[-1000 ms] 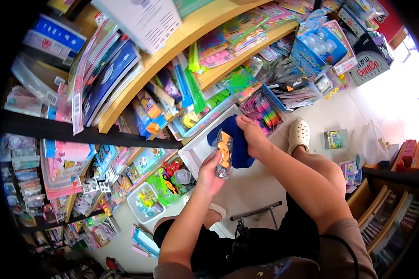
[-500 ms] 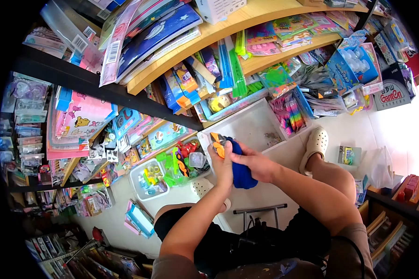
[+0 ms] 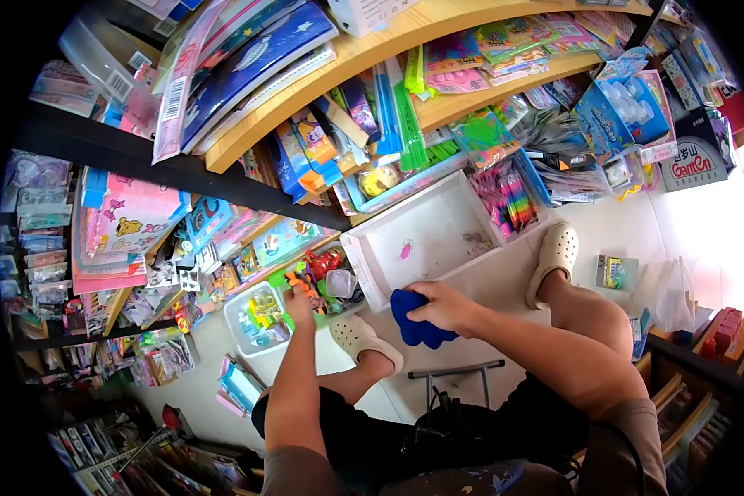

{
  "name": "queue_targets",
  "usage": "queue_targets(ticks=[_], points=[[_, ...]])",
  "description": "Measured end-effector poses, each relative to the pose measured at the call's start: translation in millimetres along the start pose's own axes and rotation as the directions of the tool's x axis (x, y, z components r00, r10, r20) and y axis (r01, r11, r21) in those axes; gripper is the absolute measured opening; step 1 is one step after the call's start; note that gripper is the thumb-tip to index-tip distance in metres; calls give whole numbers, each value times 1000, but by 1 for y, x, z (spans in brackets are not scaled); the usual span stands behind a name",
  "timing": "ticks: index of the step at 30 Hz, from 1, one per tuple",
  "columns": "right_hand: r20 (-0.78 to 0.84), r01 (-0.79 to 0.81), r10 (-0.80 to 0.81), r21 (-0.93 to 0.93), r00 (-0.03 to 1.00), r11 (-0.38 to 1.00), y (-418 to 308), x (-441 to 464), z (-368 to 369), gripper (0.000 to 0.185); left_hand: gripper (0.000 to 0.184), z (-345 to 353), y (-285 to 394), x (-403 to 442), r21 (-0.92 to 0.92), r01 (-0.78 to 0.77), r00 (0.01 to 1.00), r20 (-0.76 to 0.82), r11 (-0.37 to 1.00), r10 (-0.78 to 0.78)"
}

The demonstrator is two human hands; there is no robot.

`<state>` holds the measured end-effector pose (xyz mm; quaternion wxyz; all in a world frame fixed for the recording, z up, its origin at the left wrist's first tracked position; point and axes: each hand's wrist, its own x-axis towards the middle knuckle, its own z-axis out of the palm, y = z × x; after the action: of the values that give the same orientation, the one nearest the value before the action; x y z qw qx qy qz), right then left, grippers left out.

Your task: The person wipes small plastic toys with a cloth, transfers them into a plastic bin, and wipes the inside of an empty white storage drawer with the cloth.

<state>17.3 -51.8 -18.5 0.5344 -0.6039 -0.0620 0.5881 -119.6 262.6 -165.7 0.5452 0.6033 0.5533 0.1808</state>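
R hand (image 3: pixel 450 311) clamped on blue cloth item (image 3: pixel 415 321) — located at near edge of white tray (image 3: pixel 428 227), well apart from L hand (image 3: pixel 300 309). L hand: at orange item (image 3: pixel 303 285), beside white bin (image 3: pixel 264 349); grip hidden, can't tell if closed on it. Blue cloth item: solid dk. blue, matte, bunched, w/ lobed lower edge. Orange item: bright, lumpy outline — partly hidden.

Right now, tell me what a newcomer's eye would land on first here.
Probably the bright blue cloth in the right hand, just below the picture's centre. Next, the white tray just beyond it, with a pink scrap inside. Then the left hand at some orange pieces, left of the tray.
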Motion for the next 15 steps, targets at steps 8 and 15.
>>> queue_targets(ticks=[8, 15], points=[[-74, 44, -49, -70, 996, 997, 10, -13, -8, 45, 26, -24, -44, 51, 406, -205, 976, 149, 891, 157], [-72, -5, 4, -4, 997, 1000, 5, -25, -20, 46, 44, -29, -70, 72, 723, -200, 953, -13, 661, 302]])
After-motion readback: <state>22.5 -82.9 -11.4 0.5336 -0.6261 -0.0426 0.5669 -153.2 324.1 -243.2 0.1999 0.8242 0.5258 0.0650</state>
